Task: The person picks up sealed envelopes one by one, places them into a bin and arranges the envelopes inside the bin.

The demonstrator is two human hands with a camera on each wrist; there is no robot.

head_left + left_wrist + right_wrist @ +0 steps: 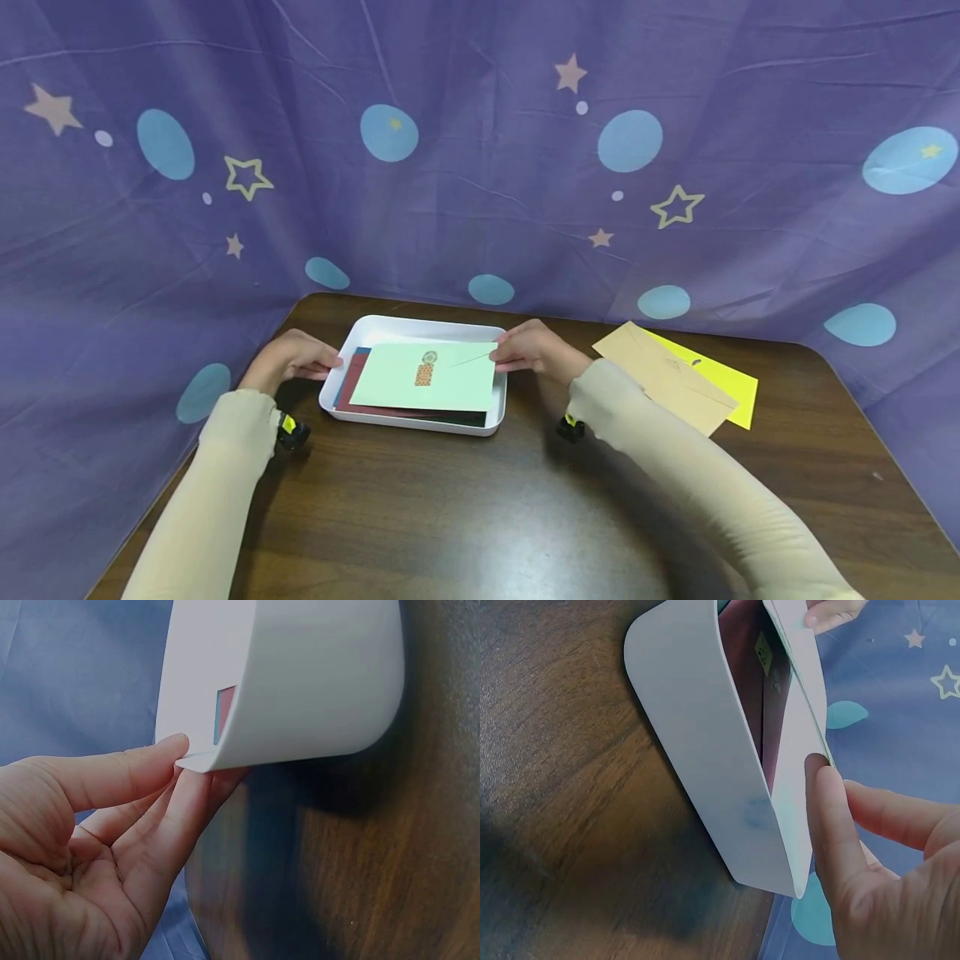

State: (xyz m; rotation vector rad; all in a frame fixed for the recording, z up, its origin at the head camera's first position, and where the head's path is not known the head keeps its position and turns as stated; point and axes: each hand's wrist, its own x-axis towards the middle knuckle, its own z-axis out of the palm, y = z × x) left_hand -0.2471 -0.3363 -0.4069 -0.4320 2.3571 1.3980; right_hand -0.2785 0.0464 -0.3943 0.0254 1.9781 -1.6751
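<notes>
A white tray [414,423] stands toward the back of the table, holding a dark red envelope [348,385] with blue and black ones showing beside and under it. Over these is a pale green envelope [390,379] with an orange patterned stamp and a round mark. My right hand [536,348] pinches its right edge between thumb and fingers, tilted above the tray's rim in the right wrist view. On the other side, my left hand [302,357] grips the tray's left rim, thumb on top and fingers beneath, as the left wrist view [127,825] shows.
To the right, a tan envelope [660,375] lies partly over a yellow envelope [738,387] on the brown wooden table [450,517]. A purple curtain [465,225] with stars and blue ovals hangs right behind the table and along its left side.
</notes>
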